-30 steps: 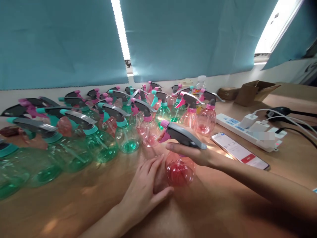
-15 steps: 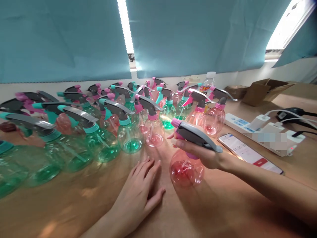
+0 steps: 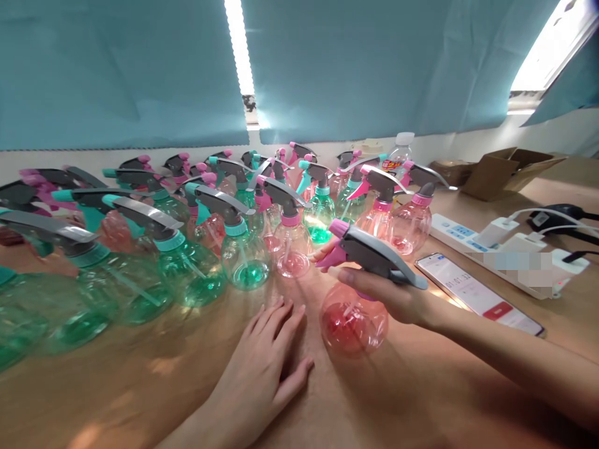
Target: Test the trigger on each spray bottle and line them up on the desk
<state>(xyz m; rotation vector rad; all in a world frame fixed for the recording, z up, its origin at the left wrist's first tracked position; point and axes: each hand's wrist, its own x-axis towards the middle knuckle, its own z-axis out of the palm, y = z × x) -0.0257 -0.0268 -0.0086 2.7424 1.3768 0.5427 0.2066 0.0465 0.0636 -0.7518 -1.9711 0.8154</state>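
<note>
The right hand (image 3: 377, 293) has its fingers wrapped round the top of a red spray bottle (image 3: 353, 324), roughly upright, just right of the left hand (image 3: 266, 355), whose loosely spread fingers lie empty on the desk (image 3: 421, 386).

One head-worn camera looks forward and down (fairly close) across the table (image 3: 121, 374).

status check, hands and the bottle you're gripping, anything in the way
Left hand palm down on table, holding nothing. Right hand gripping pink spray bottle by its sprayer head. Other spray bottles crowded beyond, phone to the right.
</note>
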